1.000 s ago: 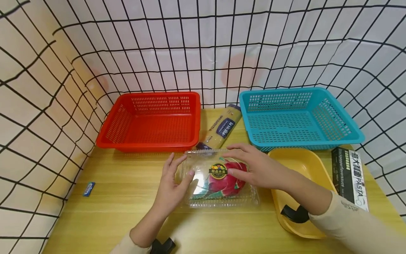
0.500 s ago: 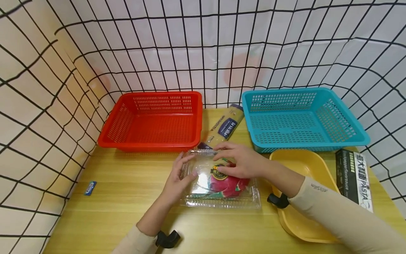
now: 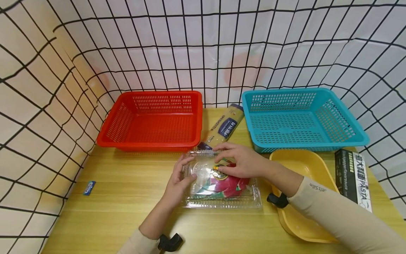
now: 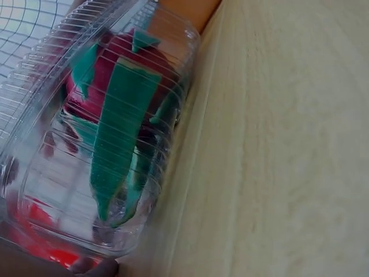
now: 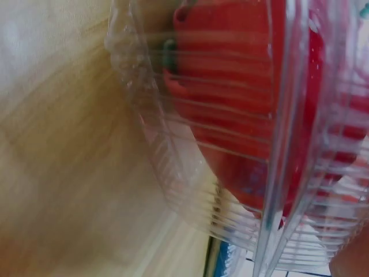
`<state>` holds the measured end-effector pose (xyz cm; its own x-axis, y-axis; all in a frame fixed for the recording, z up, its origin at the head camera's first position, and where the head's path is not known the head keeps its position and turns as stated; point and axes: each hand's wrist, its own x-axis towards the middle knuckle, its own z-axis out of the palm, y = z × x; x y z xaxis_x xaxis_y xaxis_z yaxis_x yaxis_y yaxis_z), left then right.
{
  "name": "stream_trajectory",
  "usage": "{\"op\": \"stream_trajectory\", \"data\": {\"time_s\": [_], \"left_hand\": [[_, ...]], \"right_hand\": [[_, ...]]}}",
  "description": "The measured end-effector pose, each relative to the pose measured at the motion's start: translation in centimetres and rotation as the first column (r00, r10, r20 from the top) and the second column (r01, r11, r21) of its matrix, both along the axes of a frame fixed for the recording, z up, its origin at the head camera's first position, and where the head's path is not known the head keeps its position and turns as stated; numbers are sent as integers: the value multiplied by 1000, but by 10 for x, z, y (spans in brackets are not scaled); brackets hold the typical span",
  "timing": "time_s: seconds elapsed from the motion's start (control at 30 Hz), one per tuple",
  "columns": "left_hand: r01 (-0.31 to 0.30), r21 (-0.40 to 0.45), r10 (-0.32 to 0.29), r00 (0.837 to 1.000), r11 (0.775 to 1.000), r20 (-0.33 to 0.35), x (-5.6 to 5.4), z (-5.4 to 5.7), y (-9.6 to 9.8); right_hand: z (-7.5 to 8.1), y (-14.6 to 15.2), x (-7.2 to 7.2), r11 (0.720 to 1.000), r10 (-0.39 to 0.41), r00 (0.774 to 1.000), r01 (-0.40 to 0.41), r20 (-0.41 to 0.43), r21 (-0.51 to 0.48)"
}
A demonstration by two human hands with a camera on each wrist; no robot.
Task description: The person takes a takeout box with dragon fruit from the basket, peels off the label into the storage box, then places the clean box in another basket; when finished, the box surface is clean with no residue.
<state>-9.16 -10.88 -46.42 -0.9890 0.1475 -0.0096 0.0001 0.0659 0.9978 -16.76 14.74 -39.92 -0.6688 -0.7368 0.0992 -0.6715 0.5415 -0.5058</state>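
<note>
A clear plastic clamshell box (image 3: 226, 204) lies on the table in the middle of the head view, lid down. Through the lid shows a pink-red dragon fruit (image 3: 231, 186) with green scales; in the left wrist view, the fruit (image 4: 125, 127) fills much of the box. My left hand (image 3: 177, 180) lies along the box's left side, thumb over the lid, its fingers partly hidden behind the edge. My right hand (image 3: 241, 161) rests on the lid's upper right with bent, spread fingers, its thumb beside the round gold-and-black label (image 3: 221, 174).
Behind the box stand a red basket (image 3: 152, 145) and a blue basket (image 3: 304, 144), with a spaghetti pack (image 3: 226, 125) between. A yellow tub (image 3: 295, 229) is under the right forearm, beside a black pasta box (image 3: 353, 180). A small blue packet (image 3: 89, 188) lies left. Black wire mesh (image 3: 217, 46) surrounds the table.
My right hand has shifted left across the lid, its thumb moving onto the label. My left hand has closed in on the box's left edge. The last half second shows almost no movement.
</note>
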Motion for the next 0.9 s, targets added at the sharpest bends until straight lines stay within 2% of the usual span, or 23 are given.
{"op": "stream_trajectory", "data": {"time_s": [0.23,0.47,0.7,0.9], "left_hand": [[7,61,-7,1000,998,-3,1,-1,2],[20,58,-19,1000,998,-17,1,-3,1],[14,49,-13,1000,999,-9,0,-4,1],[22,54,-22,1000,998,-14,0,-4,1]], "right_hand": [[-2,-2,0,999,-38,999,39,15,-26],[-5,-6,2,995,-98,995,98,5,24],[-3,-7,3,994,-101,994,100,30,43],[-3,-4,5,995,-99,994,98,54,20]]}}
